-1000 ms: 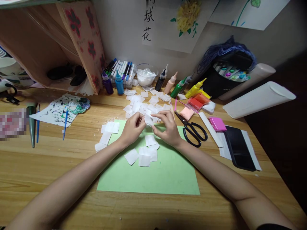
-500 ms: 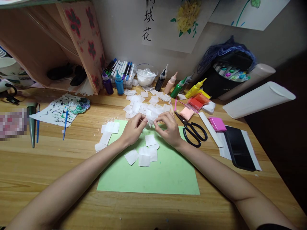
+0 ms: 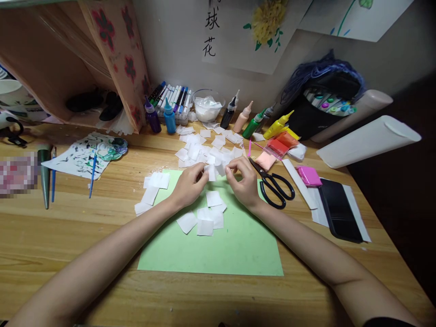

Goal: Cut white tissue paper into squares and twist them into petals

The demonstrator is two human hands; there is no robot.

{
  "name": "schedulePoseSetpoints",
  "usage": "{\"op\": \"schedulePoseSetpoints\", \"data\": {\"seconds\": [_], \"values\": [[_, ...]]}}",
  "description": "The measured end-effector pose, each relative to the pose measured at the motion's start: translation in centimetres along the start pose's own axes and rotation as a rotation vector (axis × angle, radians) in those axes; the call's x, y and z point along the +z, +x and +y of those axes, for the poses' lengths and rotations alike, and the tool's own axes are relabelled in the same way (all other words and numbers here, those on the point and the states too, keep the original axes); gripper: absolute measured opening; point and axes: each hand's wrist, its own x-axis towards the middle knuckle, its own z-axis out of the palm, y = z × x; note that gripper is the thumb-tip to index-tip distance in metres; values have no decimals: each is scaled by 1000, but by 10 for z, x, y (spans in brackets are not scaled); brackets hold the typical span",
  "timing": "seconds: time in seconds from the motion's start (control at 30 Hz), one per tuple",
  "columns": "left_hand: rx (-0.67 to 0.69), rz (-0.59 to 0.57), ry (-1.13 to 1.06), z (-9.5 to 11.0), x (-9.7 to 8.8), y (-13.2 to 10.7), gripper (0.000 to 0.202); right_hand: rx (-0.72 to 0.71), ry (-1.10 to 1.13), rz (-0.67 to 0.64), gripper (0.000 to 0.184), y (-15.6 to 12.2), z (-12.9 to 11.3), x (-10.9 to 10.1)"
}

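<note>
Above the far edge of a green paper sheet (image 3: 211, 254), my left hand (image 3: 189, 184) pinches a small white paper square (image 3: 211, 173) between thumb and finger. Just to its right, my right hand (image 3: 243, 181) is closed in a pinch at a white paper piece (image 3: 221, 169); that piece partly blends with the pile behind. A heap of white paper squares (image 3: 195, 149) lies beyond my fingers. Several more squares (image 3: 205, 227) rest on the green sheet below my hands, and others (image 3: 150, 196) sit at its left edge.
Black-handled scissors (image 3: 274, 186) lie right of my right hand, near a pink packet (image 3: 309, 176) and a black phone-like slab (image 3: 340, 209). Paint bottles (image 3: 169, 120), a glass bowl (image 3: 208, 111) and markers (image 3: 175, 100) line the back. A paint-smeared paper (image 3: 80, 159) lies left.
My hands have moved slightly apart. The white paper that was bunched between them now shows as a flat square at my left fingertips and a piece by my right.
</note>
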Motion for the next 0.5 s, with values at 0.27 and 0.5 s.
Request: {"op": "schedulePoseSetpoints", "data": {"seconds": [0.27,0.5], "values": [[40,-24,71,3,-1,-2,28,306,239,65,19,6,11,2],[38,-28,50,6,0,-1,26,265,439,-115,15,-3,-5,7]]}}
